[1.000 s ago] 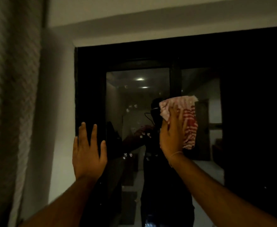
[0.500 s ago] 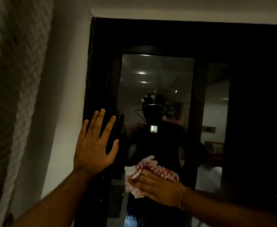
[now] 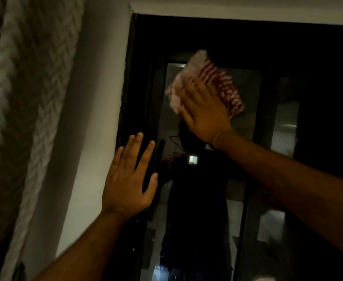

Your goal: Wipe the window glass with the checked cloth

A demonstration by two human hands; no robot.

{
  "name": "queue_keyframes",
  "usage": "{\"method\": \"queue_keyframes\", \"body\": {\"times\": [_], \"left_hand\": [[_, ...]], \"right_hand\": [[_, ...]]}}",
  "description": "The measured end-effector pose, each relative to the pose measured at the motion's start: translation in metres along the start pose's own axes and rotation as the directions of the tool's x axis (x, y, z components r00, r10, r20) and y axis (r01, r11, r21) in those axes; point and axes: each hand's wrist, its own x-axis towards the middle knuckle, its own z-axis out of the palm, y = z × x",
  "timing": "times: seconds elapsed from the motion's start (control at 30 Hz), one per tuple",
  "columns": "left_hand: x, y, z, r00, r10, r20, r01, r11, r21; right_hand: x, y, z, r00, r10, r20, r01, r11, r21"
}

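Note:
The dark window glass (image 3: 247, 151) fills the middle and right of the view and mirrors the room and a dark figure. My right hand (image 3: 205, 112) presses the red-and-white checked cloth (image 3: 223, 86) flat against the upper part of the pane; the cloth is blurred with motion and partly hidden under my palm. My left hand (image 3: 128, 179) rests flat with fingers spread on the black window frame (image 3: 138, 98) at the pane's left edge, lower than the cloth.
A pale textured curtain (image 3: 24, 110) hangs at the far left beside a strip of white wall (image 3: 93, 118). The white lintel (image 3: 247, 11) runs above the window. A second dark pane (image 3: 324, 118) lies to the right.
My right hand has swept the cloth from low on the glass up to the upper part of the pane. My left hand stays flat on the frame.

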Motion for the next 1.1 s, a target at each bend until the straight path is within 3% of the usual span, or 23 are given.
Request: {"method": "queue_keyframes", "body": {"times": [0.07, 0.17, 0.2, 0.3, 0.33, 0.37, 0.43, 0.57, 0.63, 0.8, 0.87, 1.0, 1.1], "left_hand": [[0.0, 0.0, 0.0, 1.0, 0.0, -0.006, 0.0, 1.0, -0.009], [0.0, -0.001, 0.0, 1.0, -0.003, 0.013, 0.003, 1.0, -0.017], [0.001, -0.001, 0.0, 1.0, -0.003, 0.023, 0.003, 1.0, -0.008], [-0.001, 0.0, 0.001, 1.0, -0.007, 0.025, 0.006, 1.0, 0.008], [0.001, -0.001, 0.0, 1.0, -0.004, 0.025, 0.004, 1.0, 0.005], [0.002, -0.001, 0.0, 1.0, -0.001, 0.024, 0.001, 1.0, 0.003], [0.004, -0.002, 0.0, 1.0, 0.0, 0.026, 0.0, 1.0, 0.004], [0.001, 0.0, 0.0, 1.0, -0.006, 0.021, 0.006, 1.0, 0.002], [0.0, 0.0, -0.001, 1.0, -0.014, 0.017, 0.015, 1.0, -0.011], [0.001, -0.001, -0.001, 1.0, -0.009, 0.014, 0.009, 1.0, -0.022], [0.0, -0.001, -0.002, 1.0, -0.004, 0.01, 0.004, 0.999, -0.05], [0.0, -0.002, -0.002, 1.0, 0.0, -0.005, 0.0, 0.997, -0.077], [0.001, -0.002, -0.002, 1.0, -0.011, 0.013, 0.012, 0.996, -0.086]], "right_hand": [[-0.036, -0.035, 0.008, 0.986, -0.165, 0.028, 0.162, 0.983, 0.085], [-0.132, -0.087, 0.017, 0.925, -0.377, 0.052, 0.339, 0.877, 0.342], [-0.171, -0.101, 0.02, 0.883, -0.457, 0.108, 0.382, 0.832, 0.402], [-0.259, -0.115, 0.022, 0.652, -0.719, 0.241, 0.503, 0.647, 0.573], [-0.284, -0.11, 0.025, 0.648, -0.73, 0.218, 0.467, 0.607, 0.643], [-0.301, -0.1, 0.023, 0.649, -0.707, 0.281, 0.496, 0.673, 0.549], [-0.311, -0.075, 0.016, 0.743, -0.623, 0.244, 0.544, 0.775, 0.323], [-0.225, -0.027, -0.002, 0.912, -0.355, 0.206, 0.279, 0.905, 0.323], [-0.158, -0.001, -0.012, 0.974, -0.161, 0.159, 0.122, 0.966, 0.226], [-0.019, 0.027, -0.019, 0.983, 0.177, 0.043, -0.179, 0.982, 0.054], [0.006, 0.011, -0.012, 0.979, 0.202, 0.03, -0.203, 0.976, 0.075], [-0.008, -0.048, 0.012, 1.0, 0.011, 0.009, -0.012, 0.993, 0.118], [-0.078, -0.096, 0.019, 0.989, -0.137, 0.055, 0.11, 0.932, 0.345]]}}
